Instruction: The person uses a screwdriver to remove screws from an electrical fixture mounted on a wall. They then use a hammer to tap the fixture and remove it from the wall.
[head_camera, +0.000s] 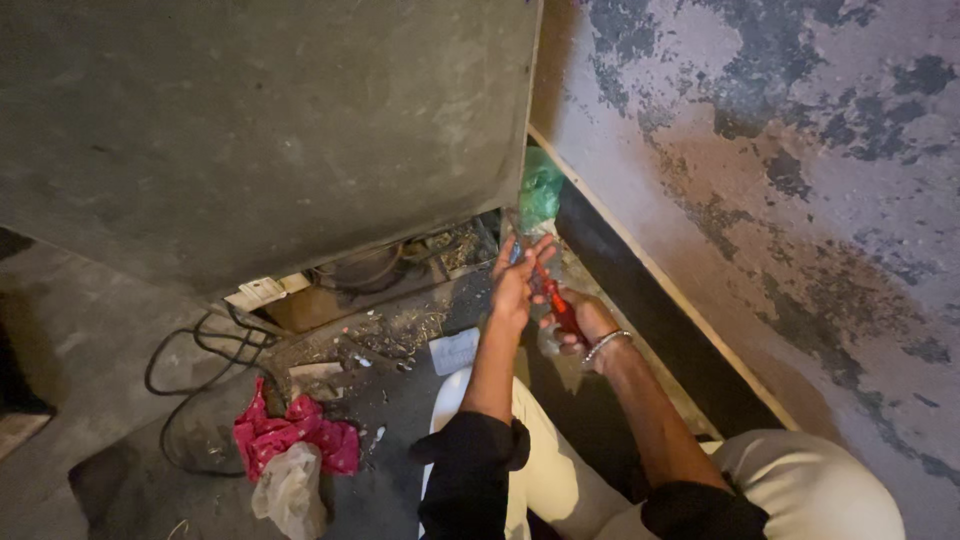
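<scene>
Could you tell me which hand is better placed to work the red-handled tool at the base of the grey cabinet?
Probably the right hand: it grips the red-handled tool. The left hand rests open near the tip, seemingly only steadying it beside the grey cabinet.

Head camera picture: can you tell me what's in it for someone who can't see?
Two bare hands work low behind a big dusty grey metal appliance: the right hand holds a red-handled tool, the left hand touching its tip. A crumpled red cloth and black cable lie on the dirty floor.

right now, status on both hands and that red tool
Right hand shut on red-handled tool. Left hand open, fingers on the tool's tip end. Green bag just beyond, dusty appliance base alongside.
</scene>
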